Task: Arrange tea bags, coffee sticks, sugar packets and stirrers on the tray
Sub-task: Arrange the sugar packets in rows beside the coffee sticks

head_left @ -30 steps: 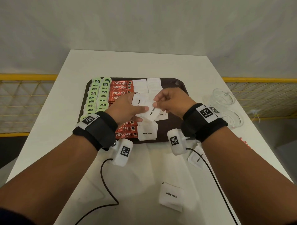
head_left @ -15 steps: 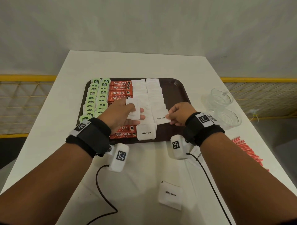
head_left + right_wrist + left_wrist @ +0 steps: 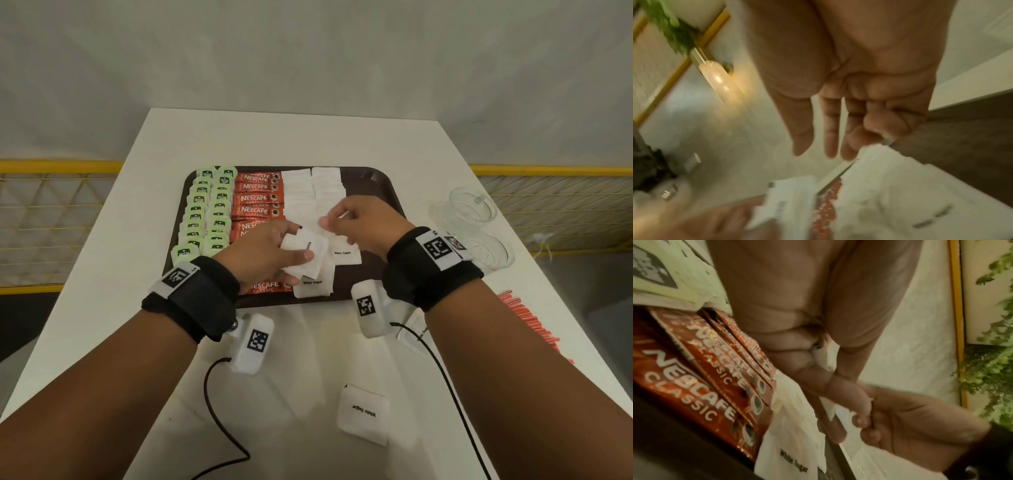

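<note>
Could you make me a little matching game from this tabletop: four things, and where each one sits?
Things:
1. green tea bags
2. red stirrers
3. clear cups
4. loose sugar packet

Places:
A. on the table, right of the tray, far side
B. left columns on the tray
C. on the table, in front of the tray
D. table's right edge, near side

Pairs: 1-B, 2-D, 3-A, 4-C

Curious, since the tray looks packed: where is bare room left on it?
Bare: the dark right strip of the tray, between the sugar packets and the rim. Crowded: tea bags, coffee sticks and sugar fill left and middle.
</note>
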`<state>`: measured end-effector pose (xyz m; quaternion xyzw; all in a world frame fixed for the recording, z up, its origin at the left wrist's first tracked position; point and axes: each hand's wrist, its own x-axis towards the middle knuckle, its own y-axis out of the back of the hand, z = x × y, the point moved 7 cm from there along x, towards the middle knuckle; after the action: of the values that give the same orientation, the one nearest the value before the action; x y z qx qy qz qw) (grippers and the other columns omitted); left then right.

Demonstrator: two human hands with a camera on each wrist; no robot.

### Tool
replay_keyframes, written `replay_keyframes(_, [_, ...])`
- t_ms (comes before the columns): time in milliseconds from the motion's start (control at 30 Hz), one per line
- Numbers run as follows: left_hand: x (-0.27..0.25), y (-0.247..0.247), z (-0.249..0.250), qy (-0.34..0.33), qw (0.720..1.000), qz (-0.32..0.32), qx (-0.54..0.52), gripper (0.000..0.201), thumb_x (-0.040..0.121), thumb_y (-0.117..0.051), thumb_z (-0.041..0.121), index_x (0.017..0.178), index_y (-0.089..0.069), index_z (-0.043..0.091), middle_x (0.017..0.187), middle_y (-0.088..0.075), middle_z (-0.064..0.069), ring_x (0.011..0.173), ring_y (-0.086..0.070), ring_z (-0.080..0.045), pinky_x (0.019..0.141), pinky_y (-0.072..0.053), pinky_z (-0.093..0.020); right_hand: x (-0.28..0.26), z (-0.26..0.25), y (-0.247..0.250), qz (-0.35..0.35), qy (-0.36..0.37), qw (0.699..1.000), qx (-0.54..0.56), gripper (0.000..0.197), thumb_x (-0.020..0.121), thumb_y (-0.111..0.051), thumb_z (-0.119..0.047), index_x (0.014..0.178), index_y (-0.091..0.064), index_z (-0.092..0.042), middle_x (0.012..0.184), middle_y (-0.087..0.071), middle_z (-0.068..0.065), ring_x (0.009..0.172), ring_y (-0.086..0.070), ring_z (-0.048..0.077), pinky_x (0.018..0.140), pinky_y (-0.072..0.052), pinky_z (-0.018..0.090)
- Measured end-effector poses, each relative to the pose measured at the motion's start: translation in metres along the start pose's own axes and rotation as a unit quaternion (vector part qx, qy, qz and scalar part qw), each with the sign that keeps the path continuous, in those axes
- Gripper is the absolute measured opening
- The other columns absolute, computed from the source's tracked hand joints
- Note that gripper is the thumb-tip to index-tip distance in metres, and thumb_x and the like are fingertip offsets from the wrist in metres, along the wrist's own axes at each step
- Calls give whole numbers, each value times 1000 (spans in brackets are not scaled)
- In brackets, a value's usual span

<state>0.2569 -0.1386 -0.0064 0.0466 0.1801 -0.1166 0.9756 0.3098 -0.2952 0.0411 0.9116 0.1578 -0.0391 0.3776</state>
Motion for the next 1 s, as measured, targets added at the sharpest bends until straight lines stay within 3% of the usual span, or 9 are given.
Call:
replay_keyframes(133, [3, -6, 9, -36, 998, 15, 47, 44, 81, -79, 17, 120, -59, 19, 120, -64, -8, 91, -73, -21, 58, -58, -26, -6, -13, -10, -71, 25, 997, -35, 16, 83, -75, -24, 94, -69, -13, 75, -66, 0, 63, -60, 10, 61, -48, 23])
replay_keyframes(233, [3, -5, 12, -42, 998, 33, 16, 34, 88, -73, 19, 119, -59, 19, 128, -59, -3, 91, -73, -17, 61, -60, -29, -5, 10, -3, -48, -21, 998, 32, 15, 83, -74, -17, 94, -67, -10, 81, -71, 11, 68, -64, 17, 67, -56, 31])
replay_keyframes(433, [0, 6, 0, 19, 994, 57, -92, 25, 100, -44, 3, 122, -55, 11, 113, -71, -14, 94, -74, -25, 65, -60, -30, -14, 64, 14, 24, -117, 976, 184, 12, 85, -71, -5, 88, -60, -5, 75, -63, 14, 59, -61, 17, 52, -51, 21])
replay_keyframes(633, [0, 8, -3, 10, 994, 68, -90, 25, 102, -44, 3, 124, -54, 10, 114, -70, -10, 96, -74, -20, 66, -59, -28, -12, 90, -1, 17, -193, 972, 134, 12, 86, -70, -7, 87, -58, -8, 84, -68, 17, 71, -67, 23, 76, -60, 36])
replay_keyframes(700, [0, 10, -4, 4, 995, 76, -72, 24, 102, -45, 6, 124, -54, 11, 112, -72, -8, 95, -74, -20, 66, -59, -31, -11, 87, -6, 6, -199, 975, 96, 14, 87, -70, -13, 86, -56, -11, 81, -68, 12, 69, -67, 20, 76, -58, 35])
replay_keyframes(800, [-1, 15, -5, -1, 995, 92, -29, 20, 101, -48, 11, 120, -54, 15, 105, -76, -1, 100, -71, -20, 74, -60, -35, -7, 81, -7, 5, -176, 984, 5, 14, 88, -69, -19, 84, -57, -14, 82, -69, 7, 68, -68, 19, 71, -55, 33])
replay_keyframes(867, [-1, 16, -3, -3, 995, 97, -5, 20, 101, -48, 10, 118, -53, 19, 106, -75, 0, 102, -69, -18, 72, -58, -33, -4, 74, 0, 23, -130, 990, -56, 8, 90, -65, -18, 84, -61, -14, 92, -70, 8, 80, -68, 23, 81, -55, 35])
replay_keyframes(933, [-1, 17, 1, -21, 995, 97, 23, 29, 101, -46, 8, 123, -50, 26, 115, -71, -4, 101, -68, -17, 68, -56, -32, -3, 63, 13, 56, -78, 993, -75, 8, 93, -59, -16, 93, -66, -12, 95, -68, 3, 89, -63, 22, 84, -50, 32])
replay_keyframes(1000, [0, 15, 12, -69, 990, 91, 84, 42, 100, -45, 7, 128, -47, 39, 133, -59, -4, 102, -67, -19, 69, -60, -31, -4, 51, 23, 67, -36, 996, -51, 10, 93, -59, -16, 96, -68, -13, 84, -63, -3, 85, -60, 17, 80, -48, 30])
